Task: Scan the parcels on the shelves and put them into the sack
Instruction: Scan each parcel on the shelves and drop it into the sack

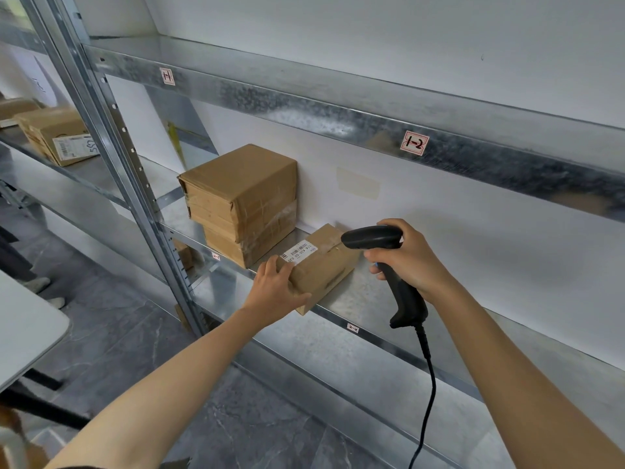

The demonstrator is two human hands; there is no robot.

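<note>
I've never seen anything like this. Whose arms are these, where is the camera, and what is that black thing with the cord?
There is no machine here: these are a person's two bare arms, filmed by one wide-angle camera worn on the head, looking forward and down. The left hand grips the near end of a small parcel lying on a metal shelf. The right hand holds a black barcode scanner by its handle, its head pointed at the white label on the parcel's top; a cable hangs from the handle. Beside it stands a stack of larger brown parcels. The sack is not in view.
</note>
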